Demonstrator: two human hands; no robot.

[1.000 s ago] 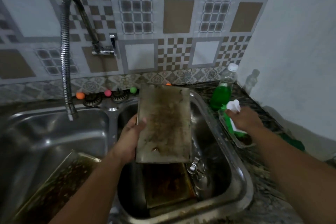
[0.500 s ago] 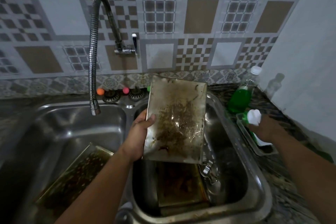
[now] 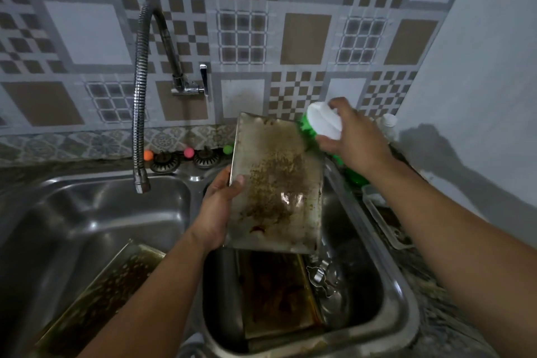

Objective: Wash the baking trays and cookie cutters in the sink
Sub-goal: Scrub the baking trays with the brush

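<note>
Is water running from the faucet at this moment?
No, the faucet spout hangs over the left basin with no stream of water below it.

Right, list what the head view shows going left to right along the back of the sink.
Tap spout → orange ball → pink ball → green ball → held tray → scrubber in the right hand.

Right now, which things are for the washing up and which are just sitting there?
For the washing:
- dirty tray in the left hand
- green scrubber in the right hand
- trays in the sink
- cookie cutter
- tap

Just sitting there:
- sink strainers
- coloured balls
</note>
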